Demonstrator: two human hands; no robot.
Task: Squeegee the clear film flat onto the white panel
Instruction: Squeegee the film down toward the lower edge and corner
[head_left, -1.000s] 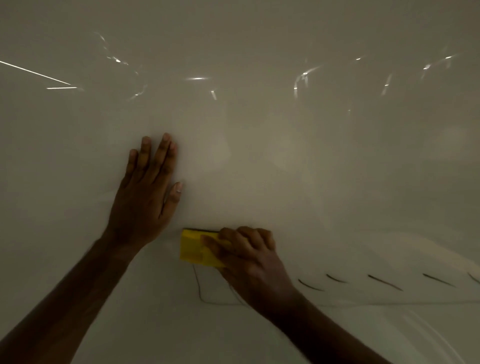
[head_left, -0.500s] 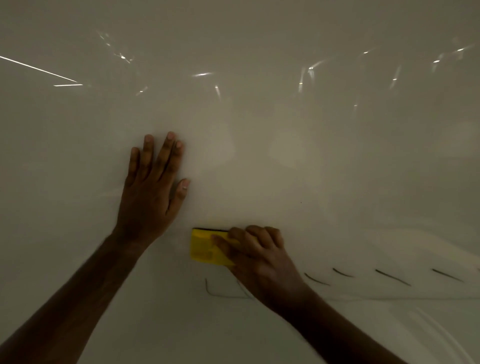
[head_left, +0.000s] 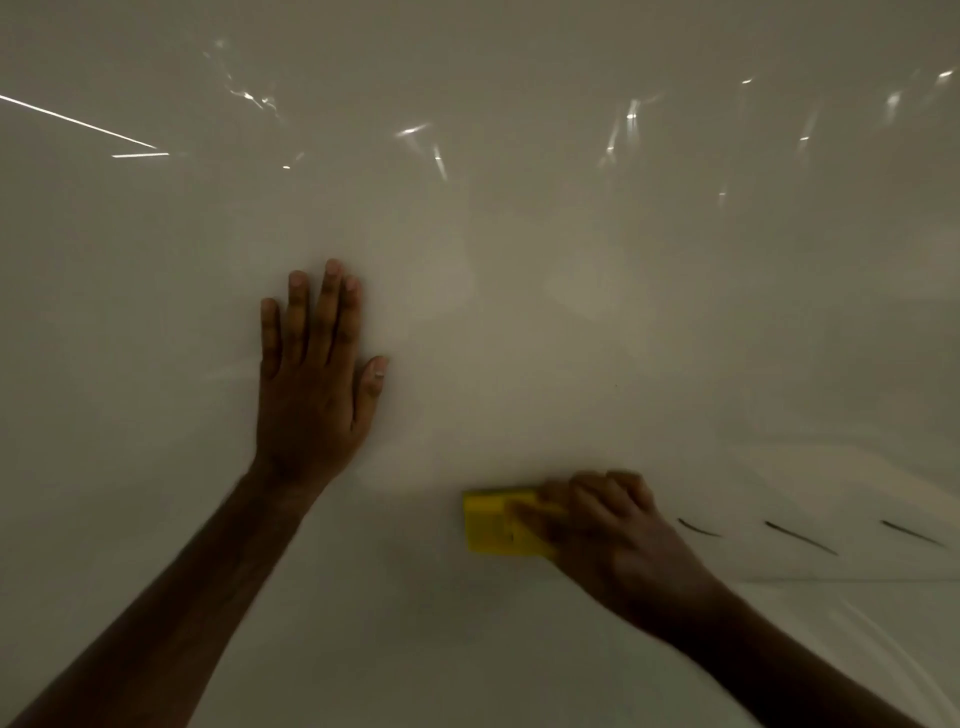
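A glossy white panel (head_left: 519, 312) fills the view, covered by clear film (head_left: 623, 234) that shows only as bright wrinkle glints near the top. My left hand (head_left: 311, 384) lies flat on the film with straight fingers, left of centre. Lower and to the right, my right hand (head_left: 613, 540) grips a yellow squeegee (head_left: 493, 522) and holds it against the film. The squeegee's right part is hidden under my fingers.
Three short dark dashes (head_left: 800, 538) run in a row to the right of my right hand. A faint straight film or panel edge (head_left: 852, 579) passes below them. A thin bright line (head_left: 78, 122) crosses the upper left.
My right hand has slid the squeegee to the right and slightly down. My left hand stays pressed flat in about the same spot. The dark curved line under the squeegee is no longer seen.
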